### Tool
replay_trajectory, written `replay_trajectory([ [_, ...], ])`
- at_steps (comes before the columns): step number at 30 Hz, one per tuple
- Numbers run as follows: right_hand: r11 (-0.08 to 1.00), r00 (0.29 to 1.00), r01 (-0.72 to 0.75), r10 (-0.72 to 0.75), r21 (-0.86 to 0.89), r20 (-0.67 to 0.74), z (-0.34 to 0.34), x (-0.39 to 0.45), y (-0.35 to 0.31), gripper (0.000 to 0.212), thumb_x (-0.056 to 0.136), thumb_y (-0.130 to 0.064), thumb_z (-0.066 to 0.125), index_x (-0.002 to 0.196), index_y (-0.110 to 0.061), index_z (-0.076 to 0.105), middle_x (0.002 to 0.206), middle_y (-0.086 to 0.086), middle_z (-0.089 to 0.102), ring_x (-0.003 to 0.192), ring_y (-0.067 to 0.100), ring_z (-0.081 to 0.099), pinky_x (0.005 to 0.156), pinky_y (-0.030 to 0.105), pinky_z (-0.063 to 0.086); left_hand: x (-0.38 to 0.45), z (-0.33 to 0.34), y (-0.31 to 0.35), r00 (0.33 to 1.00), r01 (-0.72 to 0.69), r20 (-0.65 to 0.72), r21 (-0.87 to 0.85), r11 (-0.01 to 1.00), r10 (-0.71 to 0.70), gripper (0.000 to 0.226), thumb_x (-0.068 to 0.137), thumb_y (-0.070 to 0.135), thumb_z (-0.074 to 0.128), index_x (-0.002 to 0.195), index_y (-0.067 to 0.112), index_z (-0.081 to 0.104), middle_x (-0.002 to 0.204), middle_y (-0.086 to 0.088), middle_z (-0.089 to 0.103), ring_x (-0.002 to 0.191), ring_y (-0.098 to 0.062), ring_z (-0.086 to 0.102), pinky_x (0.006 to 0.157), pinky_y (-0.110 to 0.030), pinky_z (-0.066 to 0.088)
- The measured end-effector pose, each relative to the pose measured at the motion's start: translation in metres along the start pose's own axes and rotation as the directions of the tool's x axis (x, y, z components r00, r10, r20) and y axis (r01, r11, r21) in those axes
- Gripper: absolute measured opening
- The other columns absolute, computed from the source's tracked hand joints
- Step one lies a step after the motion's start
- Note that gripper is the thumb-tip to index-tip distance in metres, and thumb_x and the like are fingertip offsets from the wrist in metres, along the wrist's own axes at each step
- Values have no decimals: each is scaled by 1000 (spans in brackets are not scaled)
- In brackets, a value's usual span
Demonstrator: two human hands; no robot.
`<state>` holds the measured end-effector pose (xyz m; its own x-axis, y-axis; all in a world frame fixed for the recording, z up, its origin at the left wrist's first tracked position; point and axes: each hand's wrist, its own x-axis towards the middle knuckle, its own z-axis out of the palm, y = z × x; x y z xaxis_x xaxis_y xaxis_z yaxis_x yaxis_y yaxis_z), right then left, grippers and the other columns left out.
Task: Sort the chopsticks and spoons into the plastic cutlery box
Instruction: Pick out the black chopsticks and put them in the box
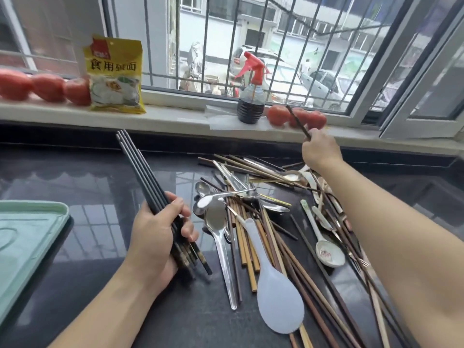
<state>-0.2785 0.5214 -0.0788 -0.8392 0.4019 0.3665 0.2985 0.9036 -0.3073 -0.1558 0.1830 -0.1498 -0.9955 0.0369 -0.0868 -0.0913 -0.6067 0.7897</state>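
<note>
Head view, the only one: sorting appeared to be at an early stage. The left hand (155, 234), lower centre-left of the frame, was curled round a bundle of dark chopsticks (143, 172), tips pointing toward the upper left. The right hand (320, 149), right of centre and above the heap, pinched a single dark chopstick (297, 121), blurred, its free end raised in front of the tomatoes (296, 116) on the windowsill. Nothing could be seen placed in the pale green plastic box (30, 234), which sat at the left edge, partly cut off; whether the visible part was the box proper or its lid could not be told. Most of the work remained: the mixed pile (263, 209) lay on the dark countertop (88, 197) from centre to lower right, well apart from the box. It held brown wooden chopsticks, thin dark ones, several metal spoons (216, 222), white ceramic spoons (329, 254) and a white rice paddle (276, 297), all crossed over one another and tangled.
</note>
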Motion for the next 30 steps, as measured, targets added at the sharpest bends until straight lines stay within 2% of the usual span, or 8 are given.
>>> replay_trajectory([
  [5, 996, 950, 26, 2, -85, 312, 20, 7, 22, 15, 98, -24, 59, 96, -27, 73, 105, 5, 72, 96, 27, 63, 84, 34, 49, 2, 0, -1, 1000, 17, -1, -20, 1000, -17, 20, 103, 2, 49, 91, 17, 49, 69, -2, 52, 47, -15, 39, 43, -27, 40],
  [13, 959, 933, 162, -72, -234, 353, 51, 17, -14, 15, 89, -32, 71, 75, -28, 66, 91, 2, 69, 89, 30, 63, 83, 36, 54, 5, -1, -3, 1000, 25, -13, -47, 999, -26, 17, 103, 3, 51, 94, 16, 49, 67, -2, 53, 46, -15, 40, 43, -27, 39],
  [16, 920, 884, 320, -205, -226, 419, 52, 17, -28, 12, 85, -25, 73, 75, -28, 66, 87, 1, 71, 87, 29, 65, 75, 31, 51, 6, -2, -3, 999, 27, -17, -53, 998, -28, 16, 103, 2, 51, 96, 17, 48, 67, -3, 53, 47, -16, 40, 44, -28, 39],
  [19, 920, 908, 341, -269, -193, 322, 46, 10, -31, 5, 92, -26, 67, 88, -24, 70, 95, 3, 70, 86, 29, 62, 76, 34, 50, 5, -2, -4, 1000, 21, -12, -45, 999, -22, 16, 103, 2, 51, 95, 16, 49, 67, -3, 53, 47, -16, 40, 45, -28, 39],
  [22, 960, 960, 274, -276, 52, 51, 24, 6, -38, 11, 98, -24, 62, 101, -18, 70, 95, 1, 67, 86, 25, 60, 80, 36, 50, 5, -4, -5, 1000, 20, -2, -39, 999, -20, 17, 103, 2, 51, 95, 16, 49, 67, -3, 52, 47, -16, 41, 45, -29, 40],
  [25, 889, 974, 222, -181, 400, -137, -21, -6, -60, 10, 98, -21, 64, 102, -14, 70, 92, -2, 67, 85, 18, 64, 82, 32, 51, 6, -5, -5, 999, 38, 14, -64, 997, -37, 16, 102, 2, 51, 94, 16, 49, 68, -3, 52, 47, -16, 41, 44, -28, 40],
  [28, 638, 999, 41, -54, 769, -9, -62, -38, -88, 7, 96, -20, 68, 99, -15, 66, 96, 4, 75, 78, 13, 72, 63, 22, 52, 6, -7, -3, 996, 61, 66, -90, 994, -55, 15, 101, 4, 51, 93, 16, 52, 70, -3, 52, 46, -15, 40, 43, -27, 37],
  [30, 482, 978, -159, -45, 862, 205, -80, -71, -102, 20, 94, -21, 71, 109, -9, 66, 101, 8, 76, 68, 15, 64, 54, 23, 48, 4, -6, -1, 988, 96, 131, -79, 992, -86, 12, 101, 6, 51, 95, 16, 53, 72, -3, 53, 45, -15, 39, 42, -25, 34],
])
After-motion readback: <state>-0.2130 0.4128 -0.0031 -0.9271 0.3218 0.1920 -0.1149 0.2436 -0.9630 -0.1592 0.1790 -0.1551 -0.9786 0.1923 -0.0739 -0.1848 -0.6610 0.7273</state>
